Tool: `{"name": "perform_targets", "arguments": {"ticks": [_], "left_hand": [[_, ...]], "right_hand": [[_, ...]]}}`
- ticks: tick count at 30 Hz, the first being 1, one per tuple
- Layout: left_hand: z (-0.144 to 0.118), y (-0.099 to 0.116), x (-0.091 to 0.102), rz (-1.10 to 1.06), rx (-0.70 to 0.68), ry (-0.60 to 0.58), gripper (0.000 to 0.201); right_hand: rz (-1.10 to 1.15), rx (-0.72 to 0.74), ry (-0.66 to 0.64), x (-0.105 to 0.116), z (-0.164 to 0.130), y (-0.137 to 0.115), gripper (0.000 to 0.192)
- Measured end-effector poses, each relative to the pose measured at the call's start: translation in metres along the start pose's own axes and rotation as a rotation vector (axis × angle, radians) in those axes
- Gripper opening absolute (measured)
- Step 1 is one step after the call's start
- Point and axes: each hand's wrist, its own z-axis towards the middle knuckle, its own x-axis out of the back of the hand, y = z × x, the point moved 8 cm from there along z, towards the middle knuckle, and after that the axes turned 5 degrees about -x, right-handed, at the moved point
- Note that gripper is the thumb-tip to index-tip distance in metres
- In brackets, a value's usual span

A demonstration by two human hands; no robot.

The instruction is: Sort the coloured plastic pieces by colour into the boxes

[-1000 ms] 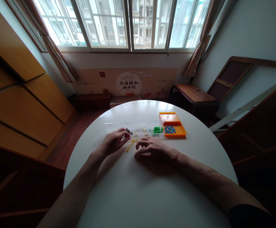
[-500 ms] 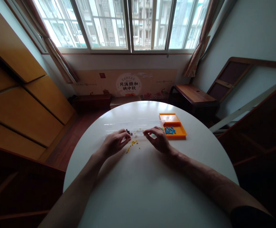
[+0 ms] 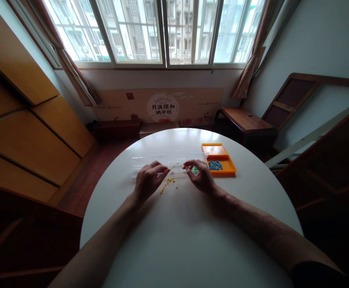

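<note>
I am sorting small beads: my left hand and right hand both pinch the clear box near the counter's far edge. By my judgement, the loose yellow beads just in front need picking up next, one careful pinch each.

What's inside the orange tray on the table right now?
The orange tray holds a small cluster of blue pieces in its near compartment. The far compartment looks bare. The right hand hides none of the tray.

Home room, wooden cabinets, curtained window
</note>
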Motion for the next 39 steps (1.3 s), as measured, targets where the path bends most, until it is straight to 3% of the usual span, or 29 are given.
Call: {"name": "perform_targets", "arguments": {"ticks": [4,8,14,20,26,32,39], "left_hand": [[0.005,-0.003,-0.004,-0.003,0.069,0.073,0.021],[0.006,-0.006,-0.009,-0.002,0.051,0.071,0.022],[0.001,-0.009,0.006,-0.006,0.063,0.088,0.025],[-0.002,-0.007,0.010,-0.072,-0.007,-0.106,0.025],[-0.006,-0.002,-0.004,-0.135,-0.052,-0.248,0.020],[-0.009,-0.002,-0.015,-0.156,0.013,-0.300,0.019],[-0.009,-0.005,-0.017,-0.194,0.051,-0.324,0.017]], "right_hand": [[0.012,0.032,-0.011,-0.001,-0.001,-0.003,0.015],[0.006,0.057,-0.026,-0.002,-0.002,-0.005,0.015],[-0.003,0.060,-0.042,-0.002,-0.003,-0.004,0.012],[-0.051,0.060,-0.069,-0.005,-0.006,-0.003,0.012],[-0.076,0.101,-0.132,-0.009,-0.007,-0.009,0.011],[0.005,0.051,-0.112,-0.006,-0.004,-0.004,0.010],[-0.005,0.112,-0.146,-0.008,-0.005,-0.013,0.012]]}}
